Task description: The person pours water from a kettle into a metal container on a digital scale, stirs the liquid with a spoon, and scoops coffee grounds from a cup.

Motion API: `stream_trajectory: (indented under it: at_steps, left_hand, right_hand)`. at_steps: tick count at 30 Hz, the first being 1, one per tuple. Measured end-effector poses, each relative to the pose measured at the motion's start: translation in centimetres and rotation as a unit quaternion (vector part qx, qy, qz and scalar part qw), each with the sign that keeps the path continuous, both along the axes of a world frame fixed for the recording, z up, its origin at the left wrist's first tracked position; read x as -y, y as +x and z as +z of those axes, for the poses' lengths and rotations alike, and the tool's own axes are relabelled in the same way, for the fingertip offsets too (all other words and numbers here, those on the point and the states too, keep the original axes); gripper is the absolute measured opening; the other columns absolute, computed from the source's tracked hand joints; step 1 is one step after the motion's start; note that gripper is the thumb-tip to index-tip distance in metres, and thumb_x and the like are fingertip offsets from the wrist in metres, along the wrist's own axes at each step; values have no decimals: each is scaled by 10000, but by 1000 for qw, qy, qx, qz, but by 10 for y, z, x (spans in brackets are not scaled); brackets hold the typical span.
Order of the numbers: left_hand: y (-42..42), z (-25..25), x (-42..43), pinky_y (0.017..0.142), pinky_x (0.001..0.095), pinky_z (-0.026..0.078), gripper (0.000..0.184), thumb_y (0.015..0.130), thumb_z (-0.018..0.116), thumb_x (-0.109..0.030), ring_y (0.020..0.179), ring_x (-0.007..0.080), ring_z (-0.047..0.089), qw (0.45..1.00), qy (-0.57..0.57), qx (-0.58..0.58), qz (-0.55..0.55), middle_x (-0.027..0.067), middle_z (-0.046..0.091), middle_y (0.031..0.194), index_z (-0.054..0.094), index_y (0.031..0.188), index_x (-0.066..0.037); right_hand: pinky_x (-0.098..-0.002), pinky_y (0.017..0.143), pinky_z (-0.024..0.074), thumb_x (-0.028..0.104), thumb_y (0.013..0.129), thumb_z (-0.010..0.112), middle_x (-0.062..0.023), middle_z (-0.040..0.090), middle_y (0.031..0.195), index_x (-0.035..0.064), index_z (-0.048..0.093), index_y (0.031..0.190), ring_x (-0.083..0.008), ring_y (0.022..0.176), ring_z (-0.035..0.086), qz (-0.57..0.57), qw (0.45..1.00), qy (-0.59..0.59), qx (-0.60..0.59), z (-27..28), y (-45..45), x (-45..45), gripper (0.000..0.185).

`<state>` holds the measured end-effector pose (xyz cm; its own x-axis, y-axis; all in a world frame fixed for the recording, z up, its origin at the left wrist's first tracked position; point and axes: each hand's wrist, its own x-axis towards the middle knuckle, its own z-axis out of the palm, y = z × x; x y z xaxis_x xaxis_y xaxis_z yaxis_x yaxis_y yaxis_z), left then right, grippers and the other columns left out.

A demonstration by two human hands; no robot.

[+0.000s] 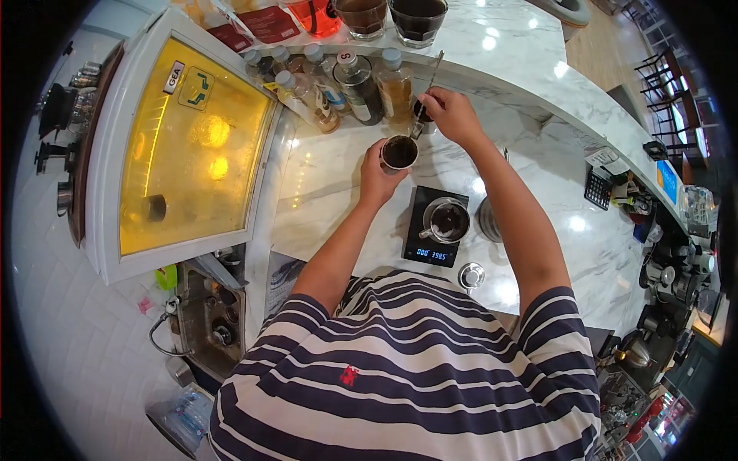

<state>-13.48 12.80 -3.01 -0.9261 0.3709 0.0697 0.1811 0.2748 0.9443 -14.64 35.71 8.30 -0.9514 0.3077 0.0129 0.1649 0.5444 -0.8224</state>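
Head view: L hand (375,177) clamped on cup (399,154), upper ctr of frame. Fingers wrap the side wall; mouth uncovered, prob. to leave the rim accessible while steadying the cup. Dark contents visible, type unconfirmed. Base contact w/ counter (553,161): cannot tell.

R hand (446,111), above and right of cup in frame: fingers together, seemingly clamped on long metal tool (437,71), twisted shaft pointing to top of frame. Grip is partway along shaft, prob. for control of the lower end, which sits just beside the cup rim; contact not verifiable.

Scale (420,201), ctr of frame, carries handled vessel (447,220) w/ dark contents, prob. so its wt can be read. Lit display faces the person, presumably for legibility. Small metal part (470,275) sits just off the scale's lower R corner, prob. to avoid loading it. Bottles (360,94) grouped upper ctr-left, presumably w/in reach w/o crowding the hands
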Motion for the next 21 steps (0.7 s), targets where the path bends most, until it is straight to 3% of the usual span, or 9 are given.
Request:
stream_trajectory:
  at_steps: [6, 13, 19, 21]
  left_hand:
    - [8, -11, 17, 1037, 469, 470, 793, 707, 924, -181, 1193, 350, 596, 989, -126, -81, 14, 142, 629, 1282, 547, 1398, -81]
    - [54, -18, 90, 1064, 465, 377, 634, 765, 886, -220, 1282, 301, 538, 949, -246, -190, 46, 86, 630, 1305, 618, 1330, -117]
    - [88, -29, 155, 1088, 507, 311, 552, 802, 850, -263, 1339, 317, 481, 920, -304, -235, 78, 93, 570, 1386, 645, 1299, -140]
    - [93, -26, 162, 1090, 515, 304, 530, 820, 829, -296, 1350, 331, 469, 915, -317, -236, 81, 116, 556, 1404, 648, 1290, -132]
  right_hand:
    - [-409, 748, 558, 438, 962, 722, -181, 747, 840, 20, 741, 1020, -337, 778, 723, -15, 1000, 7, -26, -2, 9, 1, 423]
    - [-378, 756, 562, 401, 969, 733, -175, 765, 874, 5, 740, 1051, -286, 798, 736, -44, 998, 5, -53, 11, 37, -8, 404]
    - [-318, 843, 540, 289, 1019, 693, -99, 757, 970, 1, 716, 1114, -171, 916, 706, -133, 980, -113, -91, 31, 150, -26, 304]
    - [-327, 869, 544, 272, 1020, 690, -88, 748, 976, -2, 710, 1111, -180, 928, 706, -207, 968, -94, -104, 27, 207, -29, 289]
